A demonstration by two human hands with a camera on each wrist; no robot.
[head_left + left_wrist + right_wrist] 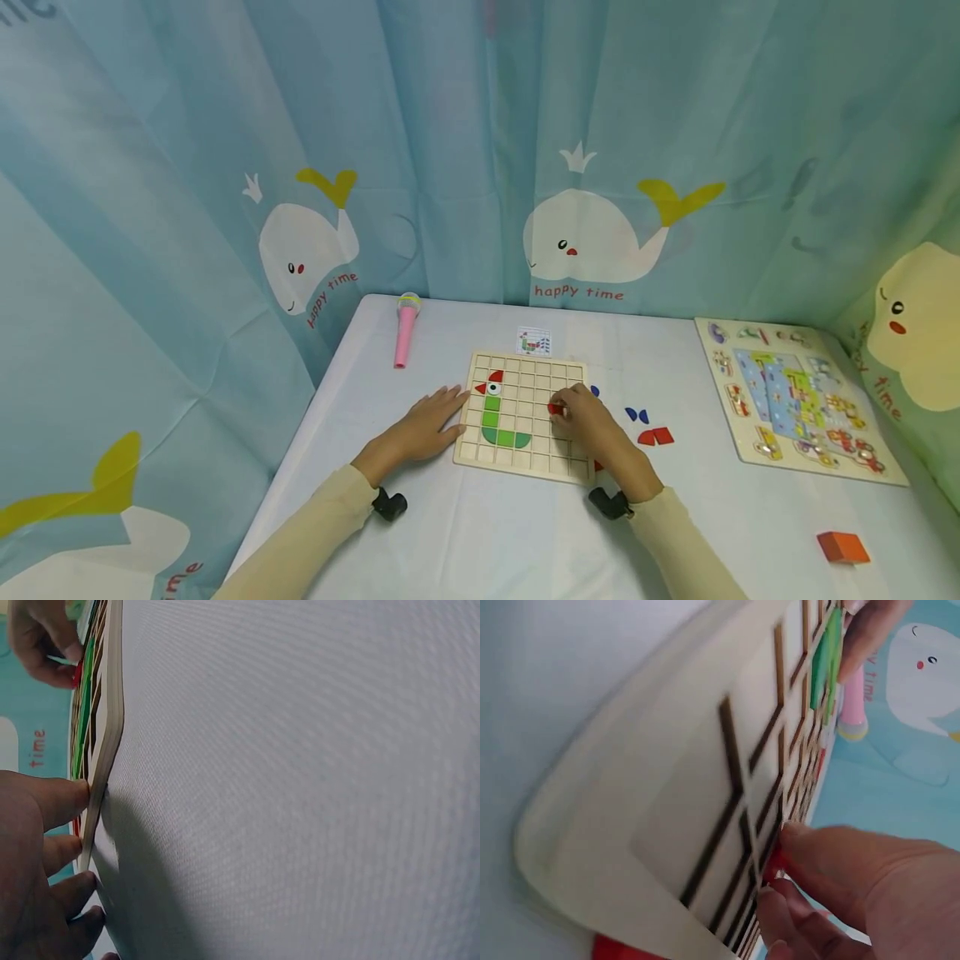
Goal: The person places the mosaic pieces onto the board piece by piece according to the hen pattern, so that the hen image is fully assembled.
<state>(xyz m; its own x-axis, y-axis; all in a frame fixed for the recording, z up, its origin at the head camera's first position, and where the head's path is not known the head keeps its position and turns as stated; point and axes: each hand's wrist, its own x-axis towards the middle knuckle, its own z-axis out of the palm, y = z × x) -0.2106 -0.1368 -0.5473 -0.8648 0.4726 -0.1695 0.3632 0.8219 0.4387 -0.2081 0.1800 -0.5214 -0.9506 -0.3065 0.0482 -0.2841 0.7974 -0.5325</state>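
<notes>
**Red piece going into the grid board**

Step in hand, by the look of it: seating a red piece [555, 407] in a cell right of centre on the wooden grid board [525, 467]. Right hand [596, 425] over the board, fingertips [810, 847] pinching the red piece against the grid ribs (grip closed on the piece, seen best in the right wrist view). Left hand [427, 427] flat on the surface, straight fingers [64, 802] touching the board's left edge, grasping nothing, apparently steadying it.

Next move, as a judgement: needs the piece turned square to its cell and pressed down flush, with the board kept from sliding.

Board contents: a red triangle and red quarter-round around a white eye tile [493, 387] at upper left, a green column [491, 411] below, green curved pieces [506, 437] along the bottom of that figure. Remaining cells bare.

Off the board: small pattern card [533, 342] just behind it, loose blue pieces [637, 414] and red pieces [656, 436] to the right, well apart from the hand. Also on the white surface [480, 542]: pink toy microphone [406, 330], picture puzzle tray [797, 398] with its pieces in, orange block [843, 547].
</notes>
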